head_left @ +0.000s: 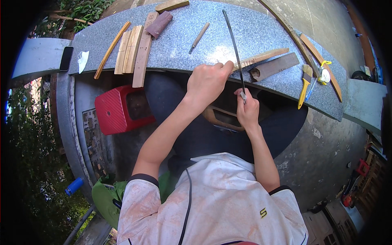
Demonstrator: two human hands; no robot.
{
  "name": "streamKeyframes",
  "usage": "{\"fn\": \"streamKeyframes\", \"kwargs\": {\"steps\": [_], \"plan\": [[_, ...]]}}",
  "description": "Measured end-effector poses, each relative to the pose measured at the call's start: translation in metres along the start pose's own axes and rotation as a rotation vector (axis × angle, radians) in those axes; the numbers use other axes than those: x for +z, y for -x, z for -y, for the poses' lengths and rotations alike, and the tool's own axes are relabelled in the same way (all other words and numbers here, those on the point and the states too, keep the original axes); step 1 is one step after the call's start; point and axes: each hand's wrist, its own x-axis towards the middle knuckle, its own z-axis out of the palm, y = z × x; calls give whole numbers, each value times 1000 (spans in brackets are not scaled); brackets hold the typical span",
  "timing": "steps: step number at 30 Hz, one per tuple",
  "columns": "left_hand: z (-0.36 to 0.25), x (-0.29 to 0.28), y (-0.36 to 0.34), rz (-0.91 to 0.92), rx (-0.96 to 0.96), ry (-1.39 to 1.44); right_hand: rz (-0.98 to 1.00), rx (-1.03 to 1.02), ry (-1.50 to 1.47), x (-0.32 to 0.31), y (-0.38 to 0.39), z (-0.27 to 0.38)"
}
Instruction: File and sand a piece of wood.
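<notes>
My left hand [208, 83] is closed at the table's near edge, gripping the near end of a light wooden stick [263, 56] that points right across the tabletop. Dark lines are marked on the stick near my fingers. In my closed right hand [248, 110] is a long thin dark tool [232, 38], seen nearly edge-on and resembling a saw. It runs away from me and crosses the stick just right of my left hand; whether they touch is unclear. Behind the stick's near side lies a thick grey-brown wood block [277, 67] with a hollowed end.
On the speckled stone table [196, 16] lie a chisel-like tool [199, 38], wood strips [130, 51], a rolled brown sheet [159, 24], a yellow-handled brush [304, 87] and a tape measure [324, 75]. A red box-shaped object [116, 110] stands below the left edge.
</notes>
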Motion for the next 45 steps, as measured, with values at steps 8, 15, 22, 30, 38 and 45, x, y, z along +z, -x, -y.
{"fn": "streamKeyframes", "kwargs": {"steps": [8,15,22,30,38,45], "plan": [[-1,5,1,-26,31,-5,31,73,28,-3,16,-9],[-2,3,0,-11,19,-22,-7,9,11,3,16,-18],[-3,4,3,-39,28,-22,-21,-2,-11,5,9,-8],[-2,4,0,-35,19,5,37,71,16,5,30,-33],[-2,3,1,-30,26,-25,23,21,13,1,2,-6],[-6,8,5,-36,23,-38,25,59,-15,6,21,-23]]}}
